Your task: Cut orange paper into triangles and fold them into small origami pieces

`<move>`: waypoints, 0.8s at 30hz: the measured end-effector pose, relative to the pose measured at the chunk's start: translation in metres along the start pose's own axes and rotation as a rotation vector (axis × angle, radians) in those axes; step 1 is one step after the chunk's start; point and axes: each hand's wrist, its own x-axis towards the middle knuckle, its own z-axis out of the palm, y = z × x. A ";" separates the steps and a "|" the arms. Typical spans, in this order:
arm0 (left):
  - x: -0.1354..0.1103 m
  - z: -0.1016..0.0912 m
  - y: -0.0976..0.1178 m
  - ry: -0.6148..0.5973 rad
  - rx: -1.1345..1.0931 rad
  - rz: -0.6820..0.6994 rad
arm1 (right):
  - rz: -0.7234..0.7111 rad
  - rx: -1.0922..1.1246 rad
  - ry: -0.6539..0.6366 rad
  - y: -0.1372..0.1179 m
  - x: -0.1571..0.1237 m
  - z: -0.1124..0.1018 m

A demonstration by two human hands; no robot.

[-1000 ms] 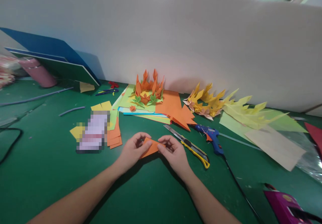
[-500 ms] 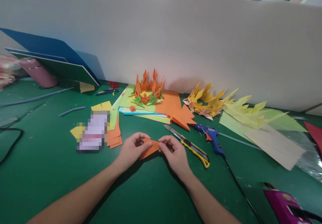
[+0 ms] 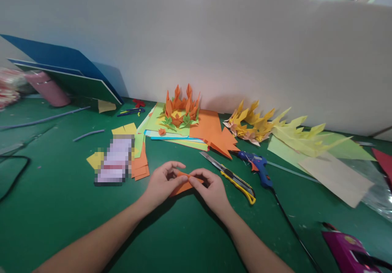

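My left hand (image 3: pixel 162 182) and my right hand (image 3: pixel 211 189) meet over a small folded orange paper (image 3: pixel 183 186) low above the green table (image 3: pixel 61 207). Both hands pinch it, thumbs and fingertips pressed on its folded upper edge. Most of the paper is covered by my fingers. Just right of my right hand lies a yellow utility knife (image 3: pixel 235 179) with its blade out. Behind the hands stands a finished orange paper flower piece (image 3: pixel 180 107) on a stack of coloured sheets.
A blue glue gun (image 3: pixel 259 166) with a black cord lies right of the knife. Yellow paper flowers (image 3: pixel 254 126) and pale sheets (image 3: pixel 333 175) fill the right. Orange and yellow scraps (image 3: pixel 139 164) lie left. Blue and green boards (image 3: pixel 67 77) lean on the white wall. A magenta object (image 3: pixel 349 252) sits bottom right.
My hands have drawn closer together and the orange paper has folded narrower between them. Nothing else on the table has moved.
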 end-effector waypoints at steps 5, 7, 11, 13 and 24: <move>-0.001 0.000 -0.001 -0.022 0.060 0.026 | -0.012 -0.020 -0.035 -0.002 0.000 0.000; 0.000 0.000 -0.003 -0.035 0.075 0.017 | -0.016 -0.020 -0.052 -0.004 0.000 0.000; 0.002 -0.001 -0.007 -0.084 0.084 0.002 | -0.014 -0.044 -0.040 -0.004 0.000 0.000; 0.002 -0.001 -0.007 -0.103 0.093 -0.009 | -0.015 -0.051 -0.015 -0.004 0.000 0.000; 0.001 0.000 -0.004 -0.108 0.139 0.020 | 0.022 -0.056 -0.001 -0.004 -0.001 0.002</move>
